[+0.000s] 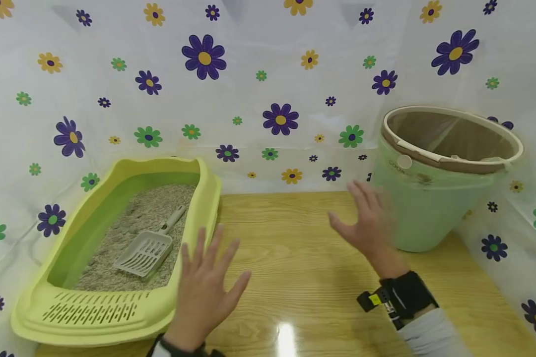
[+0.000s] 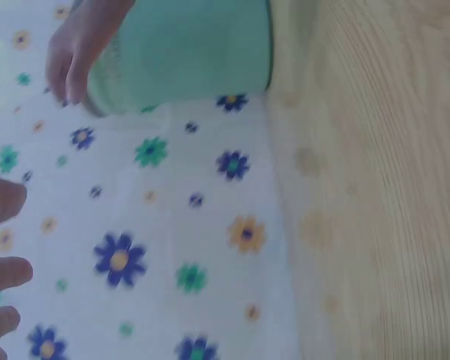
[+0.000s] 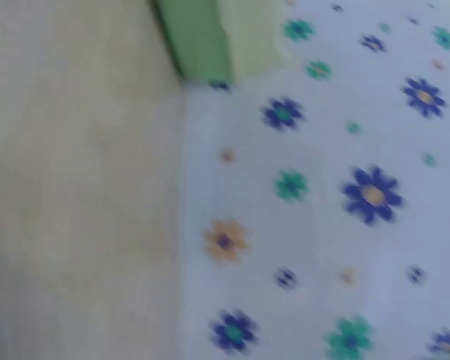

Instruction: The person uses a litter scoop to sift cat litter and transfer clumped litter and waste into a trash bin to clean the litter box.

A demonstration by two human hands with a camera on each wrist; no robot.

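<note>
Flowered sheeting backs a wooden table (image 1: 295,258). Both hands hover apart with fingers spread, holding nothing: left hand (image 1: 203,292) lower centre beside the litter tray (image 1: 129,317), right hand (image 1: 368,223) just by the green bin (image 1: 429,208) at right. A scoop (image 1: 145,250) lies on the litter, lower left. That bin leans; I'd guess a knock from the right hand could tip it

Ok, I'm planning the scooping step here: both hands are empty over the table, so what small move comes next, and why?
Probably the left hand reaches left to the scoop. Its handle points up out of the litter in the yellow litter tray, and that hand, open and empty, hovers right beside the tray's rim. The right hand is nearer the green bucket.
</note>
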